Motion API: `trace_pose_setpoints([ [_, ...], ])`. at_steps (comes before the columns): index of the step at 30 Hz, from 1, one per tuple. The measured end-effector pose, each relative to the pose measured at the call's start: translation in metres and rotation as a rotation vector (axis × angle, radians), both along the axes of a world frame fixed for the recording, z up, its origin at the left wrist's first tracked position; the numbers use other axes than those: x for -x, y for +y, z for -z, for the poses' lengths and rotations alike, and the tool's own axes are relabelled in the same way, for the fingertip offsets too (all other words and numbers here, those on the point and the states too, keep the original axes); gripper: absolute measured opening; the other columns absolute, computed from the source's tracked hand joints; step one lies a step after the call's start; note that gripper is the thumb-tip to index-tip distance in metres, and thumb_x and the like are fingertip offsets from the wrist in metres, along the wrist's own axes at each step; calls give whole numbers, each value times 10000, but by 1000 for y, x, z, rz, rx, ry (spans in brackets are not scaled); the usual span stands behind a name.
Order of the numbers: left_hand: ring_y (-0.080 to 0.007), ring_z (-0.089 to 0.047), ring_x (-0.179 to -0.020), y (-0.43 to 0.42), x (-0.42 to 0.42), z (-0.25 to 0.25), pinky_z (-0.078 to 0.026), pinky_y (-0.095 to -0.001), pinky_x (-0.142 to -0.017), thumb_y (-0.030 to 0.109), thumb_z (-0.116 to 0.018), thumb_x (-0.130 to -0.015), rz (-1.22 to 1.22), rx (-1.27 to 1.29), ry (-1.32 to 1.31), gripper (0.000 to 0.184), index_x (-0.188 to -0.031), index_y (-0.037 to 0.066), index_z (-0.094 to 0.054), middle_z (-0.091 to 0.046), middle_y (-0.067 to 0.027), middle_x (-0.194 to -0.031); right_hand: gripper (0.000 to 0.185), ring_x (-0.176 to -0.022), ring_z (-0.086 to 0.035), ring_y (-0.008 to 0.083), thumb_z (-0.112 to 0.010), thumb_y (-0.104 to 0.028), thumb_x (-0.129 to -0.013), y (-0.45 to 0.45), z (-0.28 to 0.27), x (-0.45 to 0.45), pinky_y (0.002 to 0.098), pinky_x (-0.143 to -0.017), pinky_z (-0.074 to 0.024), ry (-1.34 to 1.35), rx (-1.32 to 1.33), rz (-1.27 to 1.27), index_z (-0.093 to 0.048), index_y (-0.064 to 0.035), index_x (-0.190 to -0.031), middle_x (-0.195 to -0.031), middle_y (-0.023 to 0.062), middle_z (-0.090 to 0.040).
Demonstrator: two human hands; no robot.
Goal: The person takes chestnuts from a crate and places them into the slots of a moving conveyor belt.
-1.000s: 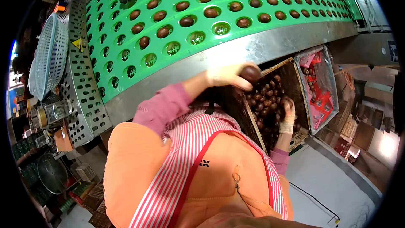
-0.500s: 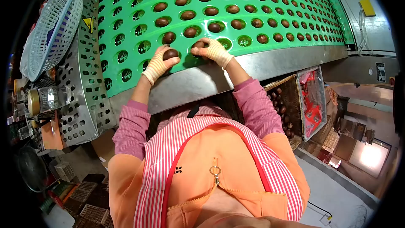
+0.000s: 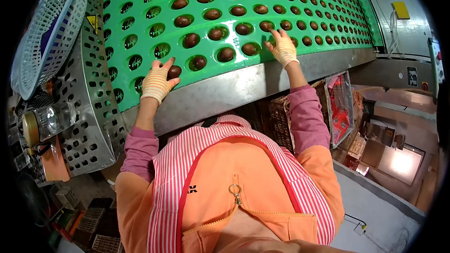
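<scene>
A green sheet (image 3: 176, 97) with rows of round pockets spreads in front of me, many of them holding a smooth dark brown egg (image 3: 226, 55). My left hand (image 3: 157, 82), in a striped fingerless glove, has its thumb and fingers around a brown egg (image 3: 174, 71) at the front row's left end. Farther right, my right hand (image 3: 284, 50), gloved the same way, reaches over the front row with fingers apart. It hides part of a pocket, and a brown egg (image 3: 294, 42) shows just beside it. No egg can be seen in its grasp.
A steel ledge (image 3: 211, 86) borders the sheet's front. On the left are a perforated metal panel (image 3: 89, 129), a pale blue basket (image 3: 35, 51) and a jar with a gold lid (image 3: 49, 119). Below right stands a lined crate holding red items (image 3: 340, 107).
My hands have moved apart, the left leftward and the right rightward. The eggs they held sit in front-row pockets, with another egg to their right. My left hand has a different egg.
</scene>
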State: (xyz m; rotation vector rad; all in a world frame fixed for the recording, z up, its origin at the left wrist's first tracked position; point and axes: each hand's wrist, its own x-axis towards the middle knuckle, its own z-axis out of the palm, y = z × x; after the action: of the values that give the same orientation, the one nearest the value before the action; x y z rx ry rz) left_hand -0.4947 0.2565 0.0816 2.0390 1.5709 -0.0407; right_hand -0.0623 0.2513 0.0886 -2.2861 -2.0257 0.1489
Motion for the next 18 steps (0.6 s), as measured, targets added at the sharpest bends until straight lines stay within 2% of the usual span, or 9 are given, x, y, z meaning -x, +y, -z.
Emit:
trace_pose_setpoints([
  [2,-362,-601,-1041,-2,-1,-8,-506,-458,-885,330,-774,-759,-13,-9,46,695,-1388,270,-484,-459,-166,-1287,611,-1218,-494,416,-597,-479,-871,-3,72,-30,455,-1019,-423,127,36,54,-445,-182,-1383,-1377,229,-458],
  [3,-365,-602,-1020,-3,4,-5,-502,-460,-875,330,-751,-786,-14,-71,12,634,-1366,261,-505,-496,-173,-1235,656,-1301,-419,406,-519,-534,-890,-12,45,-9,487,-1057,-382,68,153,57,-389,-170,-1420,-1441,232,-395],
  [6,-367,-592,-1029,2,20,16,-495,-474,-863,343,-713,-821,-271,-202,-175,523,-1307,227,-557,-548,-168,-1157,533,-1319,-384,409,-553,-417,-908,-26,41,30,549,-1031,-380,-182,-47,123,-468,-155,-1365,-1446,183,-407],
  [7,-362,-583,-1029,7,23,27,-489,-472,-864,341,-644,-879,-327,-368,-255,390,-1241,202,-602,-586,-155,-1091,501,-1303,-397,417,-562,-368,-908,-28,47,34,555,-1035,-373,-77,-222,25,-492,-132,-1344,-1429,172,-431],
  [10,-353,-573,-1028,37,15,44,-478,-466,-883,314,-592,-909,-220,-645,-440,324,-1210,198,-622,-596,-137,-1108,544,-1331,-392,383,-551,-385,-909,-28,66,69,585,-1054,-333,110,-106,-139,-461,-103,-1366,-1441,136,-442],
  [14,-343,-537,-1104,53,5,69,-449,-471,-931,195,-562,-888,113,-732,-70,348,-1232,164,-606,-579,-126,-1216,479,-1348,-375,352,-551,-407,-909,-32,41,94,605,-1091,-263,13,-35,-137,-537,-116,-1289,-1397,81,-480],
  [15,-345,-510,-1162,56,1,55,-431,-468,-973,190,-573,-867,38,-545,22,376,-1242,180,-600,-548,-121,-1280,425,-1350,-367,335,-560,-393,-903,-36,40,100,607,-1084,-263,-6,-71,-163,-579,-118,-1226,-1366,65,-497],
  [16,-355,-483,-1203,43,-9,43,-412,-465,-1006,197,-577,-864,-47,-647,88,393,-1256,169,-592,-530,-138,-1307,415,-1319,-386,322,-577,-386,-890,-37,46,101,603,-1062,-287,30,-107,-148,-594,-96,-1186,-1353,62,-497],
  [18,-361,-498,-1173,35,-18,48,-426,-478,-977,271,-589,-883,64,-716,-151,406,-1270,146,-592,-557,-152,-1259,366,-1079,-522,347,-585,-368,-860,-40,19,115,514,-928,-435,167,-88,-21,-623,-48,-1033,-1110,153,-593],
])
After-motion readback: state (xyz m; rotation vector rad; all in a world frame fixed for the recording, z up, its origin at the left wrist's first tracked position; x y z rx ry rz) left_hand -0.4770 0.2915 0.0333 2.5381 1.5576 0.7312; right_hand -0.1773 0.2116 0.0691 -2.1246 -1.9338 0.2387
